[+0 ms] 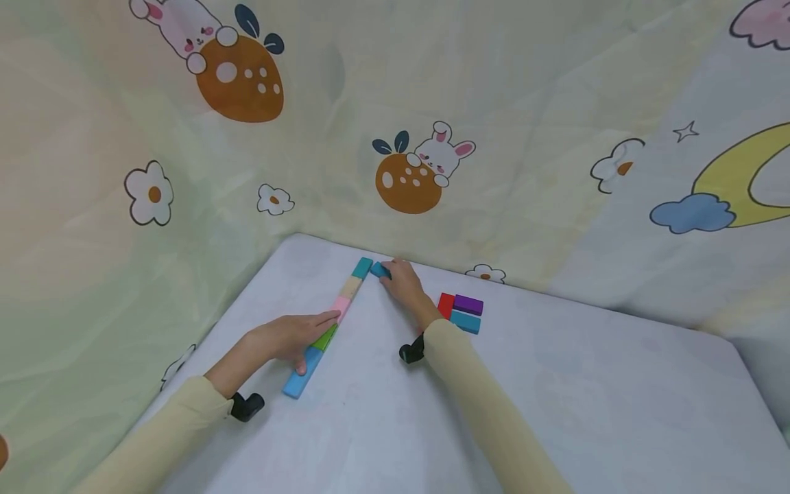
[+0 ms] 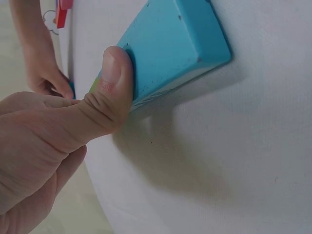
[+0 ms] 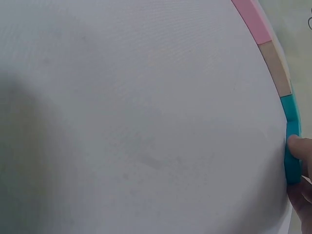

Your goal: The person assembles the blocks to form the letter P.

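Right hand (image 1: pixel 404 285) pinches a blue block (image 1: pixel 378 269) beyond the left hand (image 1: pixel 289 336), whose straight fingers touch the block row (image 1: pixel 342 304). Possible fault: a bump from the held piece skews the row. Count: row, five; held, one; loose blocks (image 1: pixel 468 305) right of the right hand, three visible.

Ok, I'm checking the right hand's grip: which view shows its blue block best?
The right wrist view: the blue block looks largest there, held by the right hand. The head view shows one end; the left wrist view, a sliver.
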Demonstrator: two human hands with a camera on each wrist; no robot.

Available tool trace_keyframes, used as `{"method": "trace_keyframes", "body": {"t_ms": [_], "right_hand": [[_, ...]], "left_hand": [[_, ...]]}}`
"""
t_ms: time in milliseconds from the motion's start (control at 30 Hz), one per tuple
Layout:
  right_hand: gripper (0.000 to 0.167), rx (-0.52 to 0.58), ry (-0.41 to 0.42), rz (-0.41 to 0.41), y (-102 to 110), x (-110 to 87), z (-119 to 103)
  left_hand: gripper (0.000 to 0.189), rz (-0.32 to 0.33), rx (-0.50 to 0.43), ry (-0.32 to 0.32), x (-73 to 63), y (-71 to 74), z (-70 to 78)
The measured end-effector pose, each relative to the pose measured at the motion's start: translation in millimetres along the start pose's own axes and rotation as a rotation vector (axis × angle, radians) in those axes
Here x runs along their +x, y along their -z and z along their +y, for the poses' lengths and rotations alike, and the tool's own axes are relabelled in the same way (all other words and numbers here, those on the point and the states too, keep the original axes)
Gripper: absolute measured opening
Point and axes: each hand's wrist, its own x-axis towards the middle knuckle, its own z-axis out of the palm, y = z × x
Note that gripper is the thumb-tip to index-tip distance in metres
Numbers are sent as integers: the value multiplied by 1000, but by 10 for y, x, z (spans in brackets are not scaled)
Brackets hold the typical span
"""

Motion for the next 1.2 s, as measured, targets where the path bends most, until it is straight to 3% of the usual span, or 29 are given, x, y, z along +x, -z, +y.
{"method": "trace_keyframes", "body": {"t_ms": [367, 833, 1033, 1200], "right_hand": [[46, 9, 16, -3, -39, -40, 36], [50, 33, 21, -2, -28, -126, 72], [53, 51, 80, -4, 284, -274, 196], [53, -97, 176, -2, 643, -486, 540]], "left_hand": [[114, -45, -51, 40, 40, -25, 20], [115, -36, -53, 45, 55, -60, 53], [116, -22, -65, 45, 57, -56, 53], [115, -10, -63, 59, 42, -59, -6]]}}
